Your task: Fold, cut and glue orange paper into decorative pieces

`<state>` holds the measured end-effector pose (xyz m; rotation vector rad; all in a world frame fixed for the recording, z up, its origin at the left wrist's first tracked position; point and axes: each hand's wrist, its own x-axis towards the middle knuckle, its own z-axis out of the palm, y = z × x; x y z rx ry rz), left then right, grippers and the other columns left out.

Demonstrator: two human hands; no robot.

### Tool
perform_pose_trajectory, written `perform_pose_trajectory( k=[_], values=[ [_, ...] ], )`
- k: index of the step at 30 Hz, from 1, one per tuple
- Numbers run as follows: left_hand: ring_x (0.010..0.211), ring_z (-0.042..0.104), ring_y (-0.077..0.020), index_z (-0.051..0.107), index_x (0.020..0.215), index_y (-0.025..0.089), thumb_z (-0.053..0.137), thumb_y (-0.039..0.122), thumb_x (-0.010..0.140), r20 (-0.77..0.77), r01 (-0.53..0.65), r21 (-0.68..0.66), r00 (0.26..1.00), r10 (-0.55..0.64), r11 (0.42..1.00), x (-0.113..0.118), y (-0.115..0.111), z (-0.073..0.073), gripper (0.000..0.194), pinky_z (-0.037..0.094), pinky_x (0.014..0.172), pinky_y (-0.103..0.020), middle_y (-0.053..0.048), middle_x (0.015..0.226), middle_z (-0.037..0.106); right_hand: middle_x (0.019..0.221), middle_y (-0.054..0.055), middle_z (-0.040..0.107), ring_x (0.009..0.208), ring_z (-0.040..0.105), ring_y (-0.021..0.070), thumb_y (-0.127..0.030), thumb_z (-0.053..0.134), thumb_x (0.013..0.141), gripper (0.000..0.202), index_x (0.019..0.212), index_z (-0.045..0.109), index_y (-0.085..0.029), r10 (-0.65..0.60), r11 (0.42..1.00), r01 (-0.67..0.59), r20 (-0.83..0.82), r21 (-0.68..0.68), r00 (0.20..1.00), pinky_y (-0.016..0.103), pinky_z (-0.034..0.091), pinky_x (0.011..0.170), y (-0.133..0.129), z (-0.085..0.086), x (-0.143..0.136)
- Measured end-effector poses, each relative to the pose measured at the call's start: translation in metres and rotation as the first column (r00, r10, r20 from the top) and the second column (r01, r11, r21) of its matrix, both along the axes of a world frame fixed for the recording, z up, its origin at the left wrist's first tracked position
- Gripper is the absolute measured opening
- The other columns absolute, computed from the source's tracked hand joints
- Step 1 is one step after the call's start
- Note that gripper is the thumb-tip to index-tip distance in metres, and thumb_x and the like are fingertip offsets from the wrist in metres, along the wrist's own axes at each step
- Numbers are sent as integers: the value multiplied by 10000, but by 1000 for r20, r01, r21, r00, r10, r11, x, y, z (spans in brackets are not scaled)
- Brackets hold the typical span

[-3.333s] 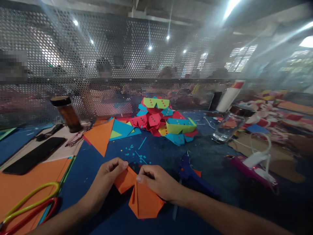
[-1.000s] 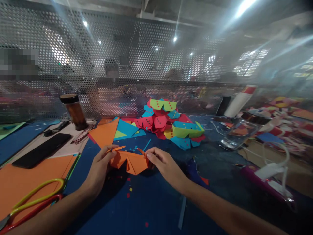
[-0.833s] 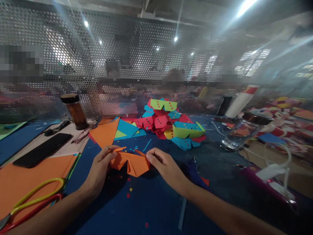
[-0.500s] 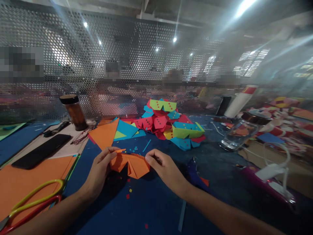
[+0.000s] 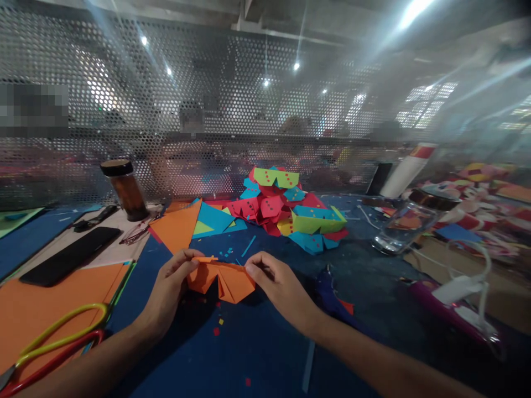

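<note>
Orange folded paper (image 5: 235,284) is located at lower centre of the frame, between the left hand (image 5: 171,283) and the right hand (image 5: 282,284). It appears raised off the bench (image 5: 199,362). The long axis runs left to right across the frame, with a notch midway along the lower edge. Neither hand is nearer: each contacts one end. The left grip pinches the left end, beside a narrow upper flap; the right grip pinches the upper right corner between thumb and fingers. The left forearm enters from the lower left, the right from the lower right. Both hands have curled fingers, thumbs pointing inward.
</note>
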<state>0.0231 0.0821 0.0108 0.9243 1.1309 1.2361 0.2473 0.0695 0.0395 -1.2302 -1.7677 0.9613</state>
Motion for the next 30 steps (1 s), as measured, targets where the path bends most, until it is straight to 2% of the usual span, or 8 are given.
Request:
perform_pose_trajectory(
  k=[6,13,20,25,28,30],
  values=[
    [566,549,-116,643,904,222,744,391,739,-19,21,22,1000,-21,1000,0,-1,-1,257,399,466,-185,49,675,590,801,-1,605,747,557,146,-347,533,950,183,863,597,-199,-6,999,6,-12,34,1000,265,427,670,1,1,0],
    [665,577,-126,648,871,205,693,522,804,-12,18,24,1000,-18,1000,3,-3,4,327,455,547,-193,36,745,589,797,-6,617,729,565,139,-313,538,950,154,877,609,-197,-27,998,26,17,56,999,250,427,651,-3,4,-2],
    [700,643,-163,641,1089,221,712,528,776,26,4,53,1000,-5,999,4,-3,6,445,512,608,-249,12,853,675,821,-5,635,744,590,137,-320,535,959,158,899,622,-201,-72,984,76,-29,160,997,239,458,670,-5,5,-1],
    [650,667,-178,609,989,188,749,459,736,99,46,17,994,-47,999,7,-3,10,396,523,629,-282,-3,769,690,851,3,666,755,621,144,-336,555,956,160,940,654,-211,-134,964,143,-55,222,989,247,496,696,-5,6,0],
    [652,677,-169,602,885,182,807,373,666,134,82,-20,988,-79,996,9,-5,12,356,520,626,-274,-32,884,726,902,12,683,794,646,145,-306,556,958,145,961,670,-217,-109,959,117,-47,258,993,255,518,733,-5,5,-1],
    [640,677,-169,607,859,177,828,345,646,147,113,-47,984,-105,992,10,-6,13,349,511,610,-263,-30,823,724,951,20,689,825,659,145,-272,549,960,141,981,676,-217,-81,953,88,-35,290,996,259,531,753,-5,4,-1]
  ],
)
